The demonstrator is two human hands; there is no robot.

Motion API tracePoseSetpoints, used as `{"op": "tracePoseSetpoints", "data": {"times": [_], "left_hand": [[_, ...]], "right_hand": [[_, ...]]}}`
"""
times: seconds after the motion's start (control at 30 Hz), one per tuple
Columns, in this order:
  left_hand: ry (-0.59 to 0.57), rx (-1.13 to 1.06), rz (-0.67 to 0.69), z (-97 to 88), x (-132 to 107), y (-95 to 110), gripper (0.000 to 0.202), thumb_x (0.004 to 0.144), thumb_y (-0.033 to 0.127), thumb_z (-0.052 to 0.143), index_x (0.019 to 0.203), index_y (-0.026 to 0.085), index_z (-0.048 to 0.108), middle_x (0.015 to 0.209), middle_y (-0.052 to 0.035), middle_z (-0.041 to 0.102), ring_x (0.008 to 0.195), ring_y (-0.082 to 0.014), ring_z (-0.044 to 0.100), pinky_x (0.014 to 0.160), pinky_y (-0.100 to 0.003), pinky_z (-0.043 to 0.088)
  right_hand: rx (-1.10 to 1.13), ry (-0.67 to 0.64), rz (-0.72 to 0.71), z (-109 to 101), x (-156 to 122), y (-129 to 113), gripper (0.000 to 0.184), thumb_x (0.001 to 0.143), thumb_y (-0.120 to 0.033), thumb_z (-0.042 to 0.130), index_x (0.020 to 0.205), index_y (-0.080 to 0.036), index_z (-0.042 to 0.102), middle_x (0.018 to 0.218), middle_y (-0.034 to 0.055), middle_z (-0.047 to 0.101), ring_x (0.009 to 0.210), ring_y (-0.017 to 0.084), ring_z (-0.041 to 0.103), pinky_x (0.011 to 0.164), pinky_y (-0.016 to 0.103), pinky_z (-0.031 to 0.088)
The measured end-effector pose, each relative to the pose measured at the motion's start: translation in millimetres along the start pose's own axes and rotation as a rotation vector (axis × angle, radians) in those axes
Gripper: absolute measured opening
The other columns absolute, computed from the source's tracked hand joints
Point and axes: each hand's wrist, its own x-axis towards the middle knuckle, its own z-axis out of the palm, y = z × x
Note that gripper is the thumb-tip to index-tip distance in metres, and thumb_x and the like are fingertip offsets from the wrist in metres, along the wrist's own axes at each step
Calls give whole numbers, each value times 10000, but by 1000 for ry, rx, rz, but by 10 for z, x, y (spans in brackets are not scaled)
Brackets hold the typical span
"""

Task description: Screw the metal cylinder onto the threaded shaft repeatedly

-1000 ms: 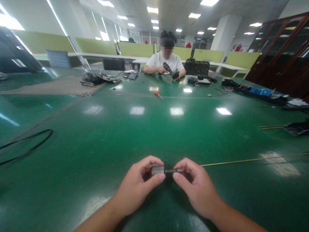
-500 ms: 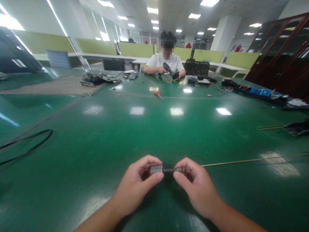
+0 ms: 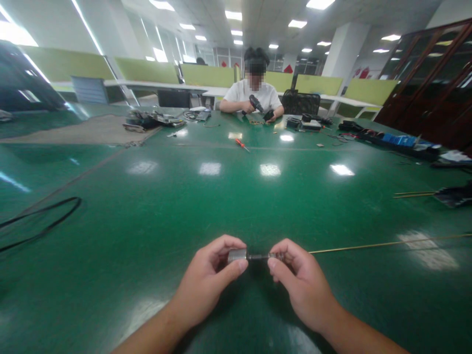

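Observation:
Near the front of the green table point(image 3: 177, 206), my left hand point(image 3: 212, 280) is closed around a silver metal cylinder point(image 3: 237, 254), thumb below and fingers over the top. A thin dark shaft point(image 3: 258, 257) runs sideways from the cylinder's right end to my right hand point(image 3: 304, 285). Thumb and fingers of that hand pinch the shaft's far end, where a ridged metal piece point(image 3: 276, 255) shows between the fingertips. Whether cylinder and shaft are one part I cannot tell. Behind my right hand a thin brass rod point(image 3: 368, 245) stretches to the right edge.
A red-handled screwdriver point(image 3: 241, 143) lies mid-table. Across from me a person point(image 3: 254, 93) in a white shirt holds a black power tool point(image 3: 255, 103). A black cable loop point(image 3: 62, 219) is at left, more brass rods point(image 3: 413, 195) at right. Electronic parts point(image 3: 151, 120) are piled at the far left.
My hands have drawn slightly apart, the right one shifting a little to the right, the left a little to the left. Both keep their hold.

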Motion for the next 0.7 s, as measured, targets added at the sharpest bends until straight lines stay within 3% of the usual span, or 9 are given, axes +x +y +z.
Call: {"op": "tracePoseSetpoints", "data": {"times": [0.7], "left_hand": [[22, 43, 23, -12, 28, 11, 268, 892, 406, 692, 1005, 166, 659, 710, 18, 609, 612, -134, 556, 593, -231, 410]], "right_hand": [[7, -4, -9, 6, 2, 10, 152, 941, -313, 597, 854, -189, 595, 720, -18, 561, 676, 153, 531, 645, 275, 409]]}}
